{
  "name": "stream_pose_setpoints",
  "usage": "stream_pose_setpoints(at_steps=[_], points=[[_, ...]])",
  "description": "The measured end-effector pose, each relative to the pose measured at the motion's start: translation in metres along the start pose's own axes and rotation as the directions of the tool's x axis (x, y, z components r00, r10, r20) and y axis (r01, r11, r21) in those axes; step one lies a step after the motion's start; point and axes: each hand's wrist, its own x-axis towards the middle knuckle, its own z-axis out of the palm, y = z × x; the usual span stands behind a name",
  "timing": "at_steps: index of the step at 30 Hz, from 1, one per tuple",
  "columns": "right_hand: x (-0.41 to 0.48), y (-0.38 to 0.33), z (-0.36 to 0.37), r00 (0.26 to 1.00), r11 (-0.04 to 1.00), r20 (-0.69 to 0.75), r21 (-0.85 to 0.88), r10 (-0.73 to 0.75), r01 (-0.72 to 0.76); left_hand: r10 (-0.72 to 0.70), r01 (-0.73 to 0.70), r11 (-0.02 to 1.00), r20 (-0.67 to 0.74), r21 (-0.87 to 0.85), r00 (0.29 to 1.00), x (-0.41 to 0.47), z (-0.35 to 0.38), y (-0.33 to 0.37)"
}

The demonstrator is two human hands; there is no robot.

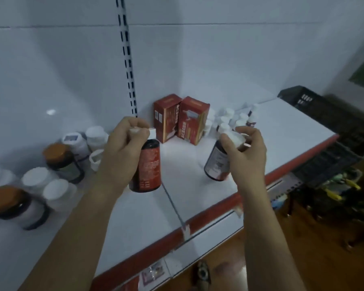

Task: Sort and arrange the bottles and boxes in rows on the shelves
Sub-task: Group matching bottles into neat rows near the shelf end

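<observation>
White shelf [282,131], one bottle per hand
Orange- and white-lidded jars [61,158] far left; left hand [122,148] pinches red bottle [147,166] by its cap, mid-shelf; red boxes [181,119] upright at back; right hand [246,150] grips tilted dark bottle [218,162] at cap; small white-capped bottles [229,118] behind.

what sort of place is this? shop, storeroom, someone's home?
Probably a small shop or pharmacy. Signs: a white display shelf with a red front edge and label strip, a slotted upright in the back panel, and grouped stock: red boxes, white-capped bottles, orange-lidded jars.
</observation>
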Motion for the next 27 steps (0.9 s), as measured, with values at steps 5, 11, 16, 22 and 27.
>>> stream_pose_setpoints(at_steps=[5, 11, 16, 22, 27], points=[[0.073, 0.021, 0.014, 0.944, 0.983, 0.294, -0.063, -0.149, 0.175, 0.031, 0.039, 0.928, -0.182, 0.370, 0.983, 0.035, 0.059, -0.023], [0.111, 0.028, 0.018, 0.746, 0.900, 0.556, 0.008, -0.366, 0.435, 0.165, 0.029, 0.847, -0.315, 0.531, 0.935, 0.044, 0.095, -0.031], [0.135, 0.039, -0.002, 0.774, 0.925, 0.513, 0.127, -0.371, 0.358, 0.358, -0.021, 0.724, -0.350, 0.690, 0.865, 0.042, 0.113, -0.004], [0.200, 0.066, -0.031, 0.797, 0.911, 0.532, -0.107, -0.286, 0.398, 0.408, -0.141, 0.649, -0.185, 0.747, 0.894, 0.063, 0.171, 0.034], [0.215, 0.098, -0.043, 0.765, 0.900, 0.636, -0.270, -0.100, 0.342, 0.109, -0.336, 0.371, 0.319, 0.866, 0.941, 0.113, 0.222, 0.055]])
